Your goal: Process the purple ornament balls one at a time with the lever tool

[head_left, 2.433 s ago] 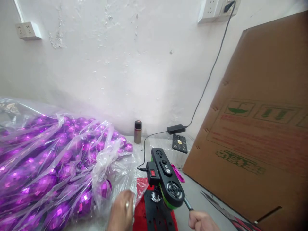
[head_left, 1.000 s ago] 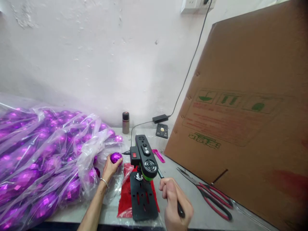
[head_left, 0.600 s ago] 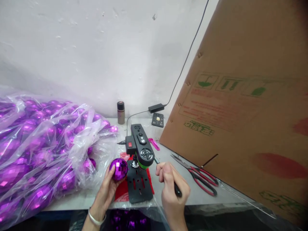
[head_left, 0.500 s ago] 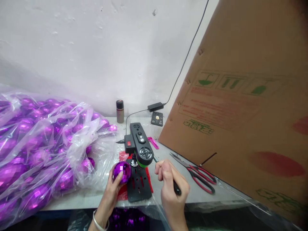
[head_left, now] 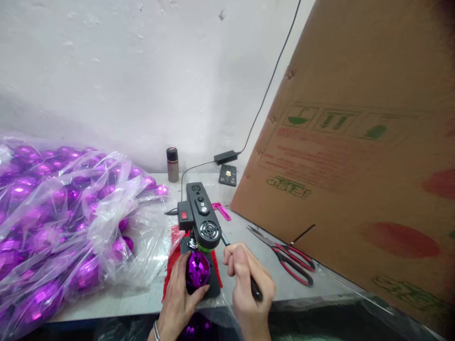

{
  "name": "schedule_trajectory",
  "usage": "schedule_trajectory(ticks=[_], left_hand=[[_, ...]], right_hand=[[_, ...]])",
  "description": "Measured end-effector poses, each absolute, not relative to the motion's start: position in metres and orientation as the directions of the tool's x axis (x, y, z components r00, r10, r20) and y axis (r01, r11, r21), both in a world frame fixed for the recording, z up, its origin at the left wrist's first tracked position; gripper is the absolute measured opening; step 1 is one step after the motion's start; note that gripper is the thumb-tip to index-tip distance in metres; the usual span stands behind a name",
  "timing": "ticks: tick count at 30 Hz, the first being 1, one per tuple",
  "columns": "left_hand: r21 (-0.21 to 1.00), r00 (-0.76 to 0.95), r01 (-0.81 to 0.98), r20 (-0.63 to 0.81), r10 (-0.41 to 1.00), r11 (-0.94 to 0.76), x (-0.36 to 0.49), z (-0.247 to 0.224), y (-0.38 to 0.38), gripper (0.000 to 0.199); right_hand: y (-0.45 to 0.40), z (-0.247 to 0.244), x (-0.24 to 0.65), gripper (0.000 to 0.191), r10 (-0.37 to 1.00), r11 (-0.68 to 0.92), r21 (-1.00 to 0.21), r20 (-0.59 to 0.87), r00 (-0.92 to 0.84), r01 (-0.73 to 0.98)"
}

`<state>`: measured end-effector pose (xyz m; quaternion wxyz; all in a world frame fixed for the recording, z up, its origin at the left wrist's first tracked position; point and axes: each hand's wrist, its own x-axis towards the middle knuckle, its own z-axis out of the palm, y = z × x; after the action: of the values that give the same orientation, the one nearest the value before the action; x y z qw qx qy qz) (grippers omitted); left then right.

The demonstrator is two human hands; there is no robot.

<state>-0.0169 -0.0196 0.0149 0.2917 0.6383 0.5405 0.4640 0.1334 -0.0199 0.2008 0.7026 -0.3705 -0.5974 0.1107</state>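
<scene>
My left hand (head_left: 180,292) is closed around a shiny purple mirror-faceted ball (head_left: 198,269), holding it over the black base plate (head_left: 212,290) and beneath the head of a small black bench machine (head_left: 202,210). The ball's top sits close to the green ring under that head; whether they touch cannot be made out. On the right, my right hand (head_left: 250,284) is wrapped round a metal lever (head_left: 225,239) with a black handle, which reaches to the machine's side. A red cloth-like sheet (head_left: 171,267) lies under the base plate.
A clear plastic bag (head_left: 110,213) of purple balls fills the left. Red-handled scissors (head_left: 286,255) lie right of the machine, beside a large cardboard box (head_left: 341,142). Behind stand a dark-capped bottle (head_left: 172,166), a power adapter (head_left: 226,157) and a black card-like item (head_left: 227,175).
My left hand has moved the purple ball right, from beside the machine to under its head. My right hand stays on the lever. The view has shifted slightly.
</scene>
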Motion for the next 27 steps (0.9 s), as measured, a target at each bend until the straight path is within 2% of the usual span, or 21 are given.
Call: schedule_trajectory(ticks=[3, 8, 11, 14, 17, 20, 24, 25, 27], left_hand=[[0.827, 0.028, 0.463, 0.347, 0.937, -0.320, -0.017, 0.007, -0.022, 0.072], [0.813, 0.078, 0.459, 0.367, 0.927, -0.360, -0.022, 0.003, -0.022, 0.071], [0.847, 0.093, 0.417, 0.322, 0.942, -0.331, -0.025, 0.003, -0.023, 0.074], [0.908, 0.066, 0.349, 0.225, 0.972, -0.233, -0.025, 0.007, -0.024, 0.080], [0.969, -0.029, 0.234, 0.084, 0.996, -0.075, -0.027, 0.014, -0.020, 0.088], [0.996, -0.121, 0.002, -0.090, 0.989, 0.091, -0.034, 0.022, -0.016, 0.095], [0.885, -0.113, -0.397, -0.310, 0.944, 0.243, -0.043, 0.029, -0.016, 0.089], [0.859, -0.090, -0.441, -0.332, 0.939, 0.262, -0.044, 0.030, -0.017, 0.087], [0.881, -0.087, -0.418, -0.281, 0.956, 0.221, -0.044, 0.032, -0.017, 0.081]], right_hand=[[-0.020, 0.198, 0.134, 0.044, 0.600, 0.704, -0.652, 0.758, 0.255, 0.283], [-0.019, 0.195, 0.134, 0.043, 0.597, 0.703, -0.650, 0.760, 0.256, 0.290], [-0.019, 0.195, 0.134, 0.043, 0.594, 0.708, -0.646, 0.763, 0.255, 0.284], [-0.020, 0.195, 0.133, 0.042, 0.590, 0.710, -0.643, 0.766, 0.256, 0.288], [-0.021, 0.196, 0.132, 0.042, 0.587, 0.709, -0.642, 0.767, 0.259, 0.293], [-0.021, 0.196, 0.132, 0.043, 0.587, 0.709, -0.643, 0.766, 0.262, 0.290], [-0.021, 0.196, 0.132, 0.044, 0.593, 0.708, -0.649, 0.760, 0.265, 0.278], [-0.021, 0.195, 0.132, 0.044, 0.596, 0.705, -0.654, 0.756, 0.270, 0.276], [-0.021, 0.195, 0.132, 0.044, 0.602, 0.698, -0.660, 0.751, 0.273, 0.278]])
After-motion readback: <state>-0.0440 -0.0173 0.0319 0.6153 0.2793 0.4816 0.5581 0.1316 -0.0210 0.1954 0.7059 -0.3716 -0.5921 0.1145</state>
